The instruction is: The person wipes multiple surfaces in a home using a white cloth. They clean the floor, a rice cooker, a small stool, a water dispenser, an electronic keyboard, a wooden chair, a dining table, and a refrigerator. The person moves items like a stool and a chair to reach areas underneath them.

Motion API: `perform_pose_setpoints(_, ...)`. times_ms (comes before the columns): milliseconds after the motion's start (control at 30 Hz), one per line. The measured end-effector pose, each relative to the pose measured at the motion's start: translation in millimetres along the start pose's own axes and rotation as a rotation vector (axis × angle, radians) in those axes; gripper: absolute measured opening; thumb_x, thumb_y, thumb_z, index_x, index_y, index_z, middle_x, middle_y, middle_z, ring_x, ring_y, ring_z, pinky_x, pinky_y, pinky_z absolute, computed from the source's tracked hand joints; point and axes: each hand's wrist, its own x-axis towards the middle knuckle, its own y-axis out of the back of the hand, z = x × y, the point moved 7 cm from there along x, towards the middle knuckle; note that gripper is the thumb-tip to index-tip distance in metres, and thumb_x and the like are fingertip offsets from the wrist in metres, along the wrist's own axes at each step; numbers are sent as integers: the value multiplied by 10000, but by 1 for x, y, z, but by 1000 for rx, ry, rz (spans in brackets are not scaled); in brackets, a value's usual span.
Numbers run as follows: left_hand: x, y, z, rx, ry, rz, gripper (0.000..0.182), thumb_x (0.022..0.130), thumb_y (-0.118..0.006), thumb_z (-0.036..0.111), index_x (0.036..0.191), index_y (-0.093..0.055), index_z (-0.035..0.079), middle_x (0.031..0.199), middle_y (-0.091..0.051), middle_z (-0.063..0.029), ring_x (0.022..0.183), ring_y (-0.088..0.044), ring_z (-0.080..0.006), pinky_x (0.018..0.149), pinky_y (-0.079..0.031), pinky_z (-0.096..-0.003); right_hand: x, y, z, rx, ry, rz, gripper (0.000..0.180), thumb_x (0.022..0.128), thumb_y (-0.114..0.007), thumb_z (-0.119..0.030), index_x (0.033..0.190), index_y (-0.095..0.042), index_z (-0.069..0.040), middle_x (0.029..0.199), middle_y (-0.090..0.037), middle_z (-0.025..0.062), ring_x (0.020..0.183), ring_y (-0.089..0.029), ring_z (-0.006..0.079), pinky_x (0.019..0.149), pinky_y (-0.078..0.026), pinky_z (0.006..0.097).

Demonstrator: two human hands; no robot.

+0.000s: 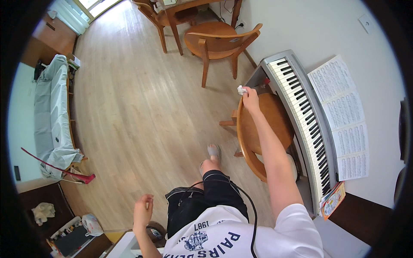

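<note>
My right hand [251, 98] is at the far end of the curved backrest of a wooden chair [242, 142], its fingers closed on a crumpled white tissue or cloth [241, 90]. That chair stands in front of a digital piano [305, 119] with its keys uncovered. Sheet music [342, 109] lies spread along the back of the piano. My left hand [143, 209] hangs at my left side, fingers slightly bent and apart, holding nothing. A black cable [250, 200] runs across my shirt and shorts.
A second wooden chair [222, 40] stands by a wooden table [193, 4]. Along the left is a sofa with a light cover [59, 103], near a red long-handled thing [87, 178]. A plastic bag [92, 224] rests at lower left. Books [334, 200] stand at the piano's near end.
</note>
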Motion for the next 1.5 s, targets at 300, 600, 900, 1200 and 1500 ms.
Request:
perform_pose_setpoints(300, 144, 29, 74, -28, -149, -120, 140, 938, -579, 67, 1065, -627, 33, 976, -676, -197, 898, -666, -358, 772, -518, -400, -240, 65, -64, -25, 179, -151, 75, 825, -647, -101, 812, -633, -28, 997, -578, 136, 948, -539, 329, 833, -436, 432)
perform_pose_setpoints(600, 302, 77, 154, -18, -286, -199, 150, 943, -578, 76, 1081, -617, 32, 960, -675, -168, 877, -656, -320, 756, -509, -395, -303, 139, 36, -478, -476, -256, 146, 836, -606, -125, 800, -691, -13, 850, -651, 176, 845, -610, 376, 798, -477, 465)
perform_pose_setpoints(900, 413, 98, 148, 92, -324, -391, 140, 940, -583, 78, 1057, -625, 13, 900, -670, -172, 843, -659, -288, 758, -506, -372, -207, -48, 214, -526, -893, -177, 345, 937, -569, -254, 996, -682, 67, 1074, -649, 314, 1046, -637, 425, 842, -502, 456)
perform_pose_setpoints(1200, 527, 102, 270, 427, -536, -522, 157, 965, -542, 102, 1071, -599, 0, 964, -653, -199, 898, -642, -349, 781, -499, -425, -166, 4, 47, 123, -1098, -134, 260, 899, -651, -199, 1093, -702, -34, 1068, -705, 170, 1012, -655, 285, 888, -489, 375)
perform_pose_setpoints(1500, 439, -105, 407, 272, -810, -828, 212, 927, -590, 50, 1129, -603, -13, 1046, -638, -194, 955, -652, -319, 842, -513, -388, -252, 49, 201, -484, -1212, 228, 249, 870, -628, -136, 1109, -683, -97, 987, -644, 223, 959, -619, 412, 871, -506, 473)
